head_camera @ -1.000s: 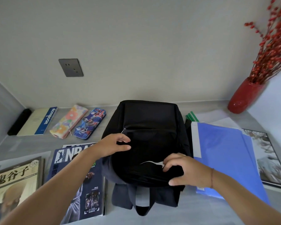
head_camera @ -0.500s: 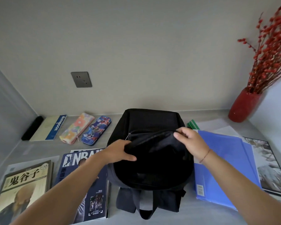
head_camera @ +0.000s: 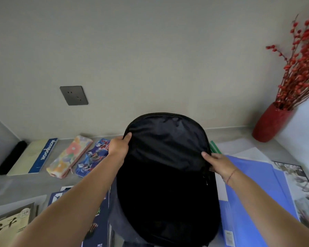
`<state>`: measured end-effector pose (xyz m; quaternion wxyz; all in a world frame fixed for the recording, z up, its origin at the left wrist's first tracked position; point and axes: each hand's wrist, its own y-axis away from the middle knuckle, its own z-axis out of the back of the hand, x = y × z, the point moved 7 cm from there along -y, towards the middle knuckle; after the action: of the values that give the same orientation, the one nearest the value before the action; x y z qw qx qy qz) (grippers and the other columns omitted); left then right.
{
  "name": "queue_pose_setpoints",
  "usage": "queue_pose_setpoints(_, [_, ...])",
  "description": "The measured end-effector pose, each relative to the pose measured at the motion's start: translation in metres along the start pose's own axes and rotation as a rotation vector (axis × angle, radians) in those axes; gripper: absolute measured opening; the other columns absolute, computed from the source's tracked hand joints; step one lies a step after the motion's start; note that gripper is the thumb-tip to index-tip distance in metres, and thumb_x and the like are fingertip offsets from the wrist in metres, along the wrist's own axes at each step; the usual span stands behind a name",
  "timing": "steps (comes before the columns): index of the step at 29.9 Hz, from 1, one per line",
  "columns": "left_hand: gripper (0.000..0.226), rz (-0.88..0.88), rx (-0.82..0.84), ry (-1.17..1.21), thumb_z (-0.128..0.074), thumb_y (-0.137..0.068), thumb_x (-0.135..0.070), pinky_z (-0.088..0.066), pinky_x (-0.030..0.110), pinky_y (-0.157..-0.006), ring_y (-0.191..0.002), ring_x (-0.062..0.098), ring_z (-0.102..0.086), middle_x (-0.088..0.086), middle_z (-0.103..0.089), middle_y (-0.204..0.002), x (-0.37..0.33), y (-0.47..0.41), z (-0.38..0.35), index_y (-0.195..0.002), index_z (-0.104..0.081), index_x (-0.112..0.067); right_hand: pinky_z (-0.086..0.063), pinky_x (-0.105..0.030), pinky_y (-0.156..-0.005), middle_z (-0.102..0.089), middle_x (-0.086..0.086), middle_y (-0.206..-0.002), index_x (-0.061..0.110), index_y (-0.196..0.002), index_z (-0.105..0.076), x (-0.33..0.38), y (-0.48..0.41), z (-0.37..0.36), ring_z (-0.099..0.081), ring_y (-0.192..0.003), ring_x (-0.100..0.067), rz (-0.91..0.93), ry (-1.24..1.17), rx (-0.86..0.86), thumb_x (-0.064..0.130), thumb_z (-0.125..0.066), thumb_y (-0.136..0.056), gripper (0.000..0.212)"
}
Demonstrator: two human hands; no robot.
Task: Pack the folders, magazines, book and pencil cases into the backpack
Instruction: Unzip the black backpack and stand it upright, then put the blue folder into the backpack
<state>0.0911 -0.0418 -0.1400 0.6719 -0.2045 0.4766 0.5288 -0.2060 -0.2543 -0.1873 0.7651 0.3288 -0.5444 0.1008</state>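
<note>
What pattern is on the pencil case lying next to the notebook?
A pastel floral print on the pencil case, seen in the head view.

The black fabric backpack (head_camera: 168, 175) hides the right part of the dark blue glossy magazine (head_camera: 98, 236) and most of a green object (head_camera: 214, 148); the near-left edge cuts off the tan book (head_camera: 7, 229)

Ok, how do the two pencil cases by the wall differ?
The floral pencil case is pale, with orange and yellow flowers and a pink edge; the blue pencil case is dark blue with cartoon figures. The floral one lies fully in view; the left hand hides the blue one's far corner. Both lie flat, side by side, slanted alike.
</note>
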Motion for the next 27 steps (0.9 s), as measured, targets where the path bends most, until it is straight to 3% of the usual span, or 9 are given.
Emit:
queue_pose_setpoints(2, [0.045, 0.003, -0.045, -0.107, -0.050, -0.093, -0.042, -0.043, 0.035, -0.087, -0.096, 0.034, -0.059, 0.018, -0.064, -0.096, -0.002, -0.014, -0.001, -0.097, -0.066, 0.000, -0.046, -0.037, -0.076, -0.066, -0.019, -0.087, 0.005, -0.070, -0.067, 0.004, -0.022, 0.000, -0.061, -0.076, -0.028, -0.029, -0.025, -0.153, 0.035, -0.065, -0.084, 0.033])
queue_pose_setpoints(6, [0.049, 0.019, -0.033, -0.349, -0.047, -0.095, -0.042, -0.043, 0.037, -0.093, -0.110, 0.038, -0.058, 0.025, -0.065, -0.113, 0.027, -0.043, -0.018, -0.104, -0.068, 0.002, -0.038, -0.031, -0.073, -0.065, -0.025, -0.086, -0.002, -0.069, -0.066, 0.014, -0.040, -0.013, -0.063, -0.093, -0.036, -0.032, 0.462, -0.299, 0.044, -0.051, -0.090, 0.052])
queue_pose_setpoints(11, [0.067, 0.254, 0.044, -0.446, -0.045, -0.090, -0.055, -0.045, 0.038, -0.090, -0.109, 0.039, -0.059, 0.026, -0.063, -0.116, 0.096, -0.048, -0.035, -0.113, -0.062, 0.006, -0.040, -0.029, -0.069, -0.069, -0.014, -0.100, 0.006, -0.093, -0.069, 0.002, -0.041, -0.018, -0.063, -0.097, -0.032, -0.105, 0.714, -0.393, 0.049, -0.048, -0.088, 0.048])
queue_pose_setpoints(14, [0.062, 0.289, -0.007, -0.337, -0.054, -0.087, -0.050, -0.046, 0.041, -0.091, -0.108, 0.039, -0.058, 0.024, -0.062, -0.118, 0.098, -0.042, -0.039, -0.118, -0.058, 0.003, -0.041, -0.029, -0.071, -0.067, -0.010, -0.092, 0.009, -0.093, -0.064, -0.004, -0.039, -0.014, -0.062, -0.092, -0.030, -0.086, 0.613, -0.358, 0.047, -0.056, -0.084, 0.040])
queue_pose_setpoints(17, [0.071, 0.220, -0.152, -0.315, -0.065, -0.080, -0.045, -0.035, 0.048, -0.104, -0.124, 0.039, -0.044, 0.021, -0.046, -0.135, 0.064, -0.021, -0.039, -0.131, -0.042, -0.001, -0.037, -0.028, -0.076, -0.059, -0.002, -0.087, 0.013, -0.099, -0.055, -0.001, -0.025, -0.007, -0.053, -0.085, -0.023, 0.007, 0.369, -0.322, 0.050, -0.056, -0.085, 0.040])
queue_pose_setpoints(21, [0.061, -0.231, -0.257, -0.301, -0.068, -0.080, -0.024, -0.029, 0.047, -0.105, -0.127, 0.035, -0.035, 0.016, -0.040, -0.134, -0.024, 0.051, -0.049, -0.131, -0.040, -0.006, -0.036, -0.028, -0.059, -0.045, 0.003, -0.066, 0.020, -0.067, -0.043, -0.015, 0.006, 0.034, -0.044, -0.070, -0.020, 0.133, 0.200, -0.375, 0.045, -0.047, -0.090, 0.034])
queue_pose_setpoints(23, [0.038, -0.529, -0.083, -0.177, -0.065, -0.082, -0.013, -0.040, 0.038, -0.098, -0.113, 0.025, -0.048, 0.008, -0.050, -0.121, -0.059, 0.104, -0.079, -0.118, -0.053, -0.011, -0.034, -0.031, -0.058, -0.042, 0.000, -0.067, 0.025, -0.061, -0.039, -0.038, 0.026, 0.071, -0.041, -0.070, -0.021, 0.134, 0.302, -0.452, 0.049, -0.045, -0.085, 0.034])
queue_pose_setpoints(25, [0.020, -0.665, 0.258, -0.077, -0.058, -0.085, -0.004, -0.049, 0.024, -0.085, -0.093, 0.012, -0.058, 0.002, -0.060, -0.105, -0.074, 0.165, -0.123, -0.103, -0.062, -0.013, -0.042, -0.036, -0.082, -0.057, -0.012, -0.101, 0.023, -0.092, -0.062, -0.071, 0.044, 0.109, -0.053, -0.097, -0.029, 0.005, 0.457, -0.498, 0.044, -0.052, -0.085, 0.024])
queue_pose_setpoints(27, [0.023, -0.610, 0.612, -0.115, -0.052, -0.089, -0.005, -0.047, 0.012, -0.075, -0.088, 0.006, -0.059, 0.002, -0.063, -0.110, -0.069, 0.220, -0.178, -0.109, -0.062, -0.011, -0.037, -0.039, -0.100, -0.048, -0.012, -0.134, 0.014, -0.126, -0.053, -0.106, 0.059, 0.146, -0.046, -0.124, -0.034, -0.169, 0.623, -0.501, 0.034, -0.057, -0.087, 0.043])
